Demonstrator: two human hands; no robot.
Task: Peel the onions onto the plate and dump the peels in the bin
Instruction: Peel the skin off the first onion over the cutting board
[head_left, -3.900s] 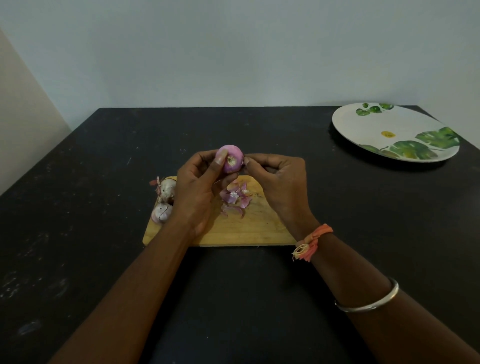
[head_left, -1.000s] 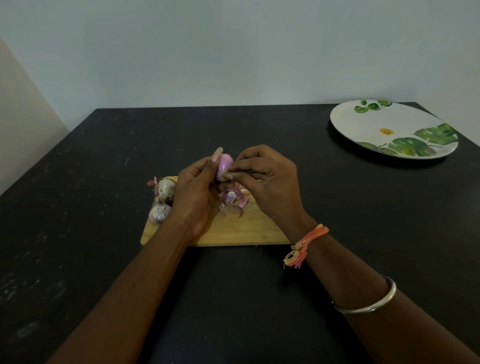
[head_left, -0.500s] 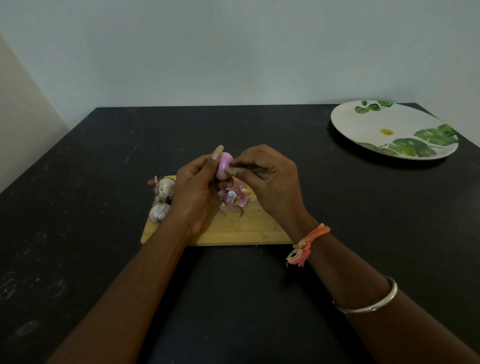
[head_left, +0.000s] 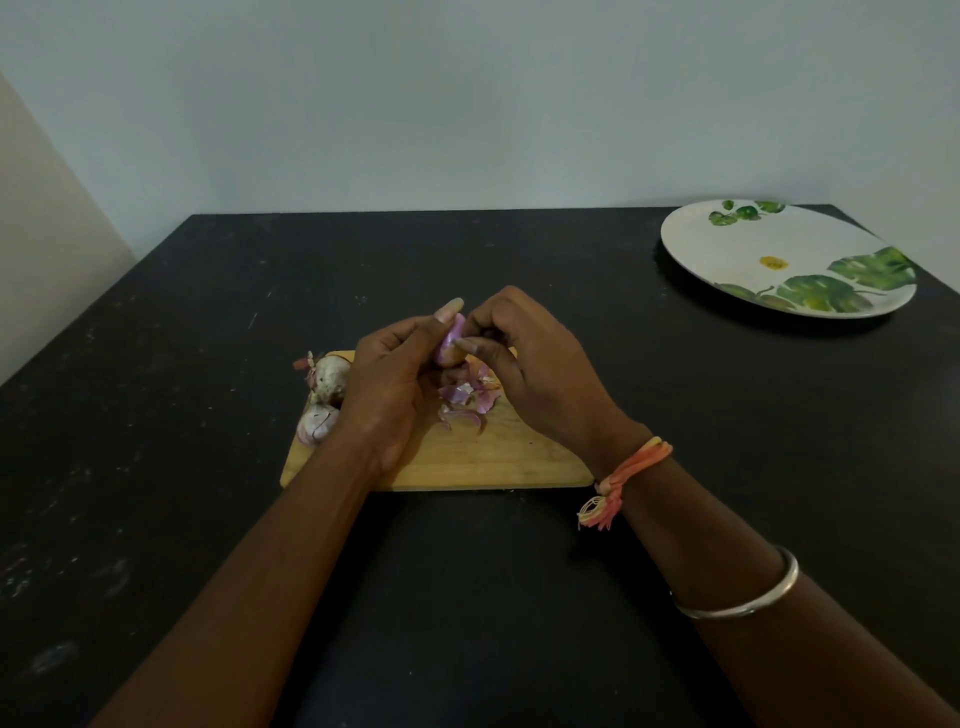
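- The left hand (head_left: 395, 384): its grip is clasped round the onion (head_left: 451, 340), with one long-nailed fingertip raised above the top. The bulb is held in the air over the 12 o'clock edge of the cutting board (head_left: 467, 462).
- The right hand (head_left: 530, 374): its grip pinches the onion's right flank, fingers curled over it. A few seconds earlier these fingers lay beside a bulb turned full face to the camera. The hand has since closed over it, and only a narrow pink sliver shows between the two hands.
- The visible strip of onion is smooth and pink, so the dry skin is probably largely off. Whether a last scrap remains under the fingers cannot be told.
- The peels (head_left: 467, 400): a loose purple pile near the board's centre, directly below the hands, much as it lay a second ago.
- The two unpeeled onions (head_left: 332, 376): at the board's 9 o'clock end, one just beside the other, not touched by either hand.
- The plate (head_left: 727, 249): at 2 o'clock on the surface (head_left: 208, 364), well apart from the board, carrying no onion.
- Reading: the first bulb appears to be at its finishing stage. Placing it on the plate, peeling the other two bulbs and dumping the peels are all still to do. No bin is in view.
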